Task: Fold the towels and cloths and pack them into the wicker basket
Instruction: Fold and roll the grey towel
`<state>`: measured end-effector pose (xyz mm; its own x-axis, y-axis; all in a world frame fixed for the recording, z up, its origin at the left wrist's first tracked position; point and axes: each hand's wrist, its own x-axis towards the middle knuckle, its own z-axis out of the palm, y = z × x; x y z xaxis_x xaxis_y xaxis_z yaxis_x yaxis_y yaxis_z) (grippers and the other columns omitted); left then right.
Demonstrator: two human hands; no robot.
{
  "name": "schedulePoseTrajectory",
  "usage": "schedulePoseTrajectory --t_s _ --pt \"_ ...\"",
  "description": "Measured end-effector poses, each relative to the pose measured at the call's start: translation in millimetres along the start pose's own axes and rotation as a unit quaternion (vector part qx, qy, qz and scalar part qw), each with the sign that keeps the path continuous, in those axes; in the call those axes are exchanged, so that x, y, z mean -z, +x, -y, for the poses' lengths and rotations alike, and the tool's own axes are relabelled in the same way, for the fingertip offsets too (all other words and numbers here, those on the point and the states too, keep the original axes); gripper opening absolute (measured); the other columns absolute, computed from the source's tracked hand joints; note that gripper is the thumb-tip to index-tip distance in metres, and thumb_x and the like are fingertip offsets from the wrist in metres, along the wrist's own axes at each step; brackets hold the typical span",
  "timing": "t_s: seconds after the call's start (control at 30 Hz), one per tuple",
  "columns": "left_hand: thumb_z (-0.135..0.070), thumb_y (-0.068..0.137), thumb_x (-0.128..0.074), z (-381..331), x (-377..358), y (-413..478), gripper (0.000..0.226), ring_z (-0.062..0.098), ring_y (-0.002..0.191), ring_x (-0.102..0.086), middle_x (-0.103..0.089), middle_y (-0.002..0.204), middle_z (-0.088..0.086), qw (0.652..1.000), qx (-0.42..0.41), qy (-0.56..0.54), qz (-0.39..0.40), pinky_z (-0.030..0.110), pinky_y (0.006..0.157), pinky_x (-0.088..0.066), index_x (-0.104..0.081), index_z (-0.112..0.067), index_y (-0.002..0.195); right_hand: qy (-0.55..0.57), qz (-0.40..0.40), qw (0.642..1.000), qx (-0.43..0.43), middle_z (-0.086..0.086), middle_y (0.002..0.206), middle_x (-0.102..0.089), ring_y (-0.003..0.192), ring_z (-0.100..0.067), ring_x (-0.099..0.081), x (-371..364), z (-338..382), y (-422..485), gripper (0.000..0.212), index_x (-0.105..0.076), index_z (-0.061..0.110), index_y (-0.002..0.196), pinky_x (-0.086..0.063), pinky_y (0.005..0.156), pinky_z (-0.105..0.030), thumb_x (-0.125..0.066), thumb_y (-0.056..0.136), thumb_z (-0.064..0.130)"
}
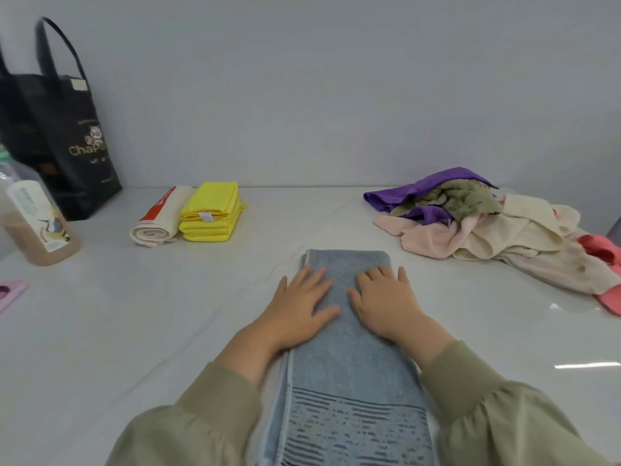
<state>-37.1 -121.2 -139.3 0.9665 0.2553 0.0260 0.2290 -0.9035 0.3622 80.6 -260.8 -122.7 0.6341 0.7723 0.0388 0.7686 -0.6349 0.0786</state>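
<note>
Towel (349,358), blue, folded into a long strip, lies on the white table (134,331) before the person; left hand (299,307) and right hand (386,304) press flat on it, fingers spread. Smoothing outward before folding again should keep edges aligned. No basket in sight.

Single head-worn wide-angle view: looks forward and down across white bench (134,331) toward back wall (336,79); forearms close in foreground.

Left hand (299,314) and right hand (386,307) flat on the long blue towel (349,364)
</note>
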Motion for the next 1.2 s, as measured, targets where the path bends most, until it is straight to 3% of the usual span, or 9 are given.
schedulePoseTrajectory --t_s 0.1,0.23,0.43,0.53,0.63,0.9,1.03,1.13,1.2 --pt "-0.062 0.095 -0.025 0.6 -1.2 -0.1 0.072 0.011 0.145 0.017 0.012 0.159 -0.011 0.994 0.027 0.091 0.058 0.049 0.119 0.003 0.001 -0.028 0.153 0.08 0.043 0.996 0.006 0.001 0.161 -0.006 0.147 -0.019 -0.005 -10.5 -5.5 16.7 0.055 -0.012 0.028 0.152 -0.003 0.117 -0.051 -0.017 0.1 0.047" --pt "-0.064 0.094 -0.024 6.9 2.4 0.9 0.073 0.013 0.147 0.01 0.009 0.16 -0.012 0.993 0.063 0.078 0.06 0.05 0.118 0.002 0.0 -0.029 0.153 0.132 0.04 0.99 0.02 0.006 0.161 -0.004 0.147 -0.013 -0.003 -13.0 -19.5 34.3 0.053 -0.013 0.031 0.152 -0.004 0.118 -0.049 -0.02 0.102 0.044" --pt "-0.044 0.097 -0.044 19.9 2.0 17.3 0.047 0.015 0.131 -0.034 -0.045 0.137 -0.005 0.986 0.054 -0.014 -0.155 0.037 0.112 -0.022 -0.047 -0.023 0.138 0.168 0.042 0.982 0.071 0.006 0.161 -0.004 0.147 -0.011 -0.001 -11.8 -16.5 34.5 0.055 -0.015 0.03 0.152 -0.005 0.119 -0.04 -0.028 0.1 0.046" --pt "-0.034 0.094 -0.053 33.3 1.0 33.1 0.048 0.022 0.125 -0.041 -0.048 0.134 0.004 0.963 0.134 -0.111 -0.205 0.034 0.106 -0.033 -0.046 -0.017 0.138 0.154 0.05 0.983 0.09 0.005 0.161 0.0 0.147 -0.012 0.002 -9.7 -7.3 30.8 0.058 -0.011 0.03 0.152 -0.003 0.119 -0.041 -0.028 0.1 0.049" --pt "-0.037 0.092 -0.052 45.2 6.2 46.2 0.031 0.027 0.111 -0.049 -0.057 0.115 0.009 0.945 0.216 -0.084 -0.232 0.037 0.091 -0.042 -0.057 -0.011 0.108 0.16 0.045 0.981 0.105 0.006 0.161 -0.003 0.147 -0.011 0.001 -9.9 -0.5 29.1 0.059 -0.014 0.031 0.152 -0.004 0.12 -0.042 -0.032 0.098 0.05" --pt "-0.024 0.089 -0.062 58.5 16.0 60.3 0.012 0.026 0.1 -0.056 -0.063 0.097 0.006 0.897 0.228 -0.211 -0.314 0.032 0.078 -0.042 -0.064 -0.014 0.082 0.216 0.015 0.972 0.093 0.012 0.159 -0.014 0.146 -0.007 -0.006 -11.0 0.8 29.2 0.056 -0.027 0.032 0.148 -0.007 0.12 -0.04 -0.038 0.096 0.052" --pt "-0.02 0.089 -0.06 59.7 15.2 55.2 0.013 0.028 0.111 -0.052 -0.063 0.11 0.006 0.905 0.254 -0.106 -0.325 0.036 0.088 -0.043 -0.067 -0.014 0.098 0.182 0.024 0.978 0.094 0.012 0.159 -0.009 0.146 -0.006 -0.002 -11.5 3.5 28.9 0.058 -0.021 0.032 0.15 -0.002 0.119 -0.042 -0.034 0.097 0.051" --pt "-0.023 0.088 -0.047 42.0 21.8 48.5 0.037 0.034 0.119 -0.049 -0.059 0.124 0.011 0.917 0.115 -0.039 -0.38 0.041 0.101 -0.038 -0.061 -0.008 0.119 0.175 0.0 0.981 0.079 0.006 0.161 -0.004 0.147 -0.01 0.002 -10.7 4.7 29.5 0.055 -0.021 0.029 0.151 0.003 0.118 -0.043 -0.032 0.099 0.045" --pt "-0.032 0.091 -0.036 21.3 19.9 41.8 0.048 0.034 0.128 -0.043 -0.055 0.134 0.011 0.949 0.03 0.016 -0.313 0.044 0.108 -0.032 -0.057 -0.009 0.127 0.159 -0.006 0.986 0.056 0.003 0.161 -0.001 0.147 -0.012 0.005 -11.9 3.8 30.7 0.054 -0.018 0.027 0.151 0.003 0.118 -0.047 -0.028 0.1 0.042"
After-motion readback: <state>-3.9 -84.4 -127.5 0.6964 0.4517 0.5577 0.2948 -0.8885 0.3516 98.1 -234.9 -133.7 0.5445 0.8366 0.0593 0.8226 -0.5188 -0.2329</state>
